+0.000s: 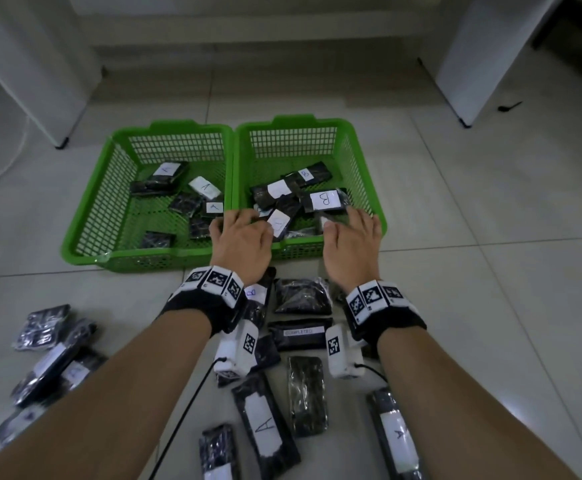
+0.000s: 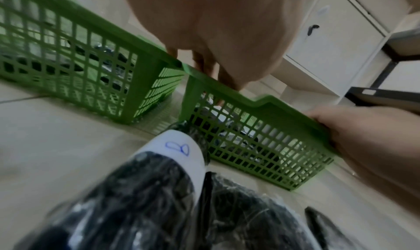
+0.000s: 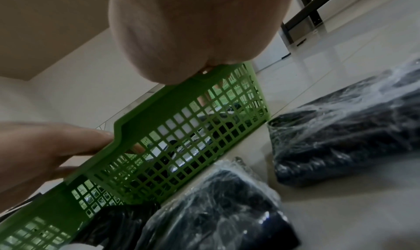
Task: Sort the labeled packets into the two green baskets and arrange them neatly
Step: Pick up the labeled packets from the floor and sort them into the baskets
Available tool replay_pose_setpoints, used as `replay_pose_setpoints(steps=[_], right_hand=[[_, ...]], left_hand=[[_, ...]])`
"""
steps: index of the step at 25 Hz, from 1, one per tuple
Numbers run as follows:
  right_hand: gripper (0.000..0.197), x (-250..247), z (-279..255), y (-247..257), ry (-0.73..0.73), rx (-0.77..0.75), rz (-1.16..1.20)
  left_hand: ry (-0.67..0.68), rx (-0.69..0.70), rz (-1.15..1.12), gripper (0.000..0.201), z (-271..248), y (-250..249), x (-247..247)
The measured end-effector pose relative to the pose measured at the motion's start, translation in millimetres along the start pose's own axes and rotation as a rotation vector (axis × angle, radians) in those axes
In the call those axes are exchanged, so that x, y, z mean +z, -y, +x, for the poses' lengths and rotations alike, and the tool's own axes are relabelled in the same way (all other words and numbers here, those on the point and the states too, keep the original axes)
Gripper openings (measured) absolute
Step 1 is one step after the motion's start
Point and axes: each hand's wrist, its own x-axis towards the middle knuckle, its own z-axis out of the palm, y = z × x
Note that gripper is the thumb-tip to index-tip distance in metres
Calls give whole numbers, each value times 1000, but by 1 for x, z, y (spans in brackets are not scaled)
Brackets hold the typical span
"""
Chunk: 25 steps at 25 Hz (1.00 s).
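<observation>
Both hands, left hand [image 1: 242, 237] and right hand [image 1: 350, 242], reached open-fingered into the right basket [image 1: 362, 147] at frame centre, over soft, slippery-looking packets [image 1: 324, 199], probably best pinched at the edges.

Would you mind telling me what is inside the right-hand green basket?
The right green plastic basket holds several black wrapped packets, two showing B labels. Both hands cover its near side, hiding what is beneath.

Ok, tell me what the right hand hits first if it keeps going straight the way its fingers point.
Probably the packet labeled B in the right green basket, just beyond the right hand; depth is unclear.
</observation>
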Motion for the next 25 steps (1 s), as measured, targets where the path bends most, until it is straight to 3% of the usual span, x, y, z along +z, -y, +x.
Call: replay_pose_setpoints(steps=[2,4,6,8,11,15,17,20,23,25], right_hand=[[58,-7,-5,3,-7,34,71],[38,-18,-19,12,-160,-9,139],[15,-26,-39,26,-243,-92,197],[3,-26,-59,41,-95,-135,237],[11,-20,-75,49,214,-65,99],[63,-12,-91,42,483,-36,-91],[65,-9,-91,36,457,-22,-113],[50,-9,-90,31,442,-13,-173],[21,-15,-90,27,352,10,83],[24,-22,-84,25,294,69,217]], left_hand=[[2,41,-123,36,-8,4,-9],[-117,98,-208,30,-25,11,-21],[-214,40,-218,18,-52,18,-30],[-80,-95,-225,25,-78,20,-29],[204,-226,-164,55,-101,18,-9],[244,-246,-138,57,-119,15,13],[210,-279,-171,47,-121,13,14],[160,-446,-461,41,-121,18,8],[6,-561,-828,41,-118,30,-3],[-26,-591,-1024,39,-116,36,-10]])
